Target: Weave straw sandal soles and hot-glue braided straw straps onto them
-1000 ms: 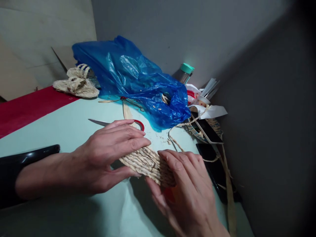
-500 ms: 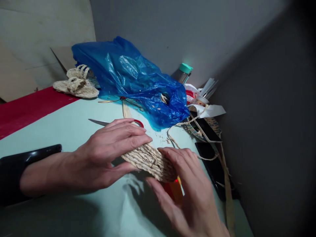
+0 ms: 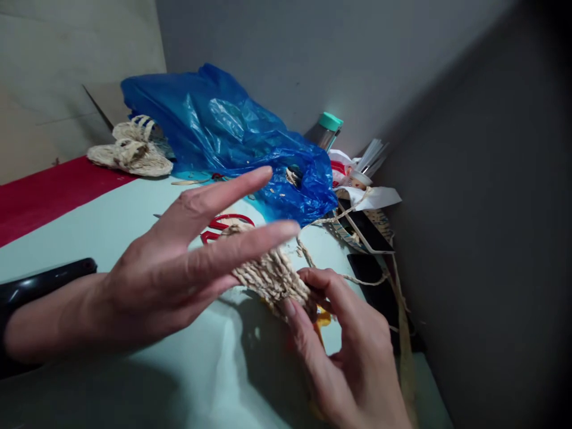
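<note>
A pale sole of coiled, twisted straw cord [image 3: 272,277] is held up over the table, tilted. My right hand [image 3: 344,339] pinches its near right end between thumb and fingers. Above its far left part, my left hand [image 3: 183,262] has two fingers stretched out and spread; its lower fingers reach the sole's left edge, and whether the thumb touches is hidden. Behind the left hand lie red-handled scissors [image 3: 231,220], partly covered. An orange-yellow object [image 3: 322,319] shows below the right hand, too covered to name.
A blue plastic bag [image 3: 223,131] spreads across the back. Straw slippers [image 3: 134,152] lie at the left near a red strip [image 3: 53,196]. At the right are a green-capped bottle [image 3: 328,126], a phone [image 3: 373,229], a straw cord [image 3: 308,253] and a grey wall [image 3: 469,238].
My left hand has loosened from the sole and spread its fingers upward. My right thumb has moved onto the sole's face, closing the pinch. The scissors' red handles show more.
</note>
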Demonstrator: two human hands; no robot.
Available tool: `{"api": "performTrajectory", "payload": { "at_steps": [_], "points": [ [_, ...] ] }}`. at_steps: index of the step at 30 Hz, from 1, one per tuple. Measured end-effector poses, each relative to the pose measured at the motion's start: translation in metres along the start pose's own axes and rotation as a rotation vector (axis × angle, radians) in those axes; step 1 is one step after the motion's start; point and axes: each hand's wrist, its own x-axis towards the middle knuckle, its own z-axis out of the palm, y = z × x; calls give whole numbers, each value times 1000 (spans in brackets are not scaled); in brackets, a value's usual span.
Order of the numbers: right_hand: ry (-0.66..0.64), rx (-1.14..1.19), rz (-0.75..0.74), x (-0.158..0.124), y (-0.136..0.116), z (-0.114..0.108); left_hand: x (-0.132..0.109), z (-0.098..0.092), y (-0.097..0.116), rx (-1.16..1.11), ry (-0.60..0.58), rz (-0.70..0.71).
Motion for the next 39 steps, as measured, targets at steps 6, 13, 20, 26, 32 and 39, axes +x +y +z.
{"api": "performTrajectory", "payload": {
  "at_steps": [6, 13, 20, 26, 32, 39],
  "points": [
    [66, 16, 86, 1, 5, -7, 13, 4, -7, -380, -35, -417],
    [116, 4, 82, 3, 11, -11, 40, -4, 9, -632, 150, -711],
    [203, 76, 113, 6, 7, -19, 71, -30, 11, -661, 487, -630],
    [286, 354, 186, 7, 5, -26, 57, -17, -4, -558, 152, -668],
    [209, 480, 174, 6, 5, -27, 33, 22, -5, -500, -209, -700],
    [124, 463, 211, 1, 9, -24, 30, 24, 0, -517, -228, -679]
  ]
}}
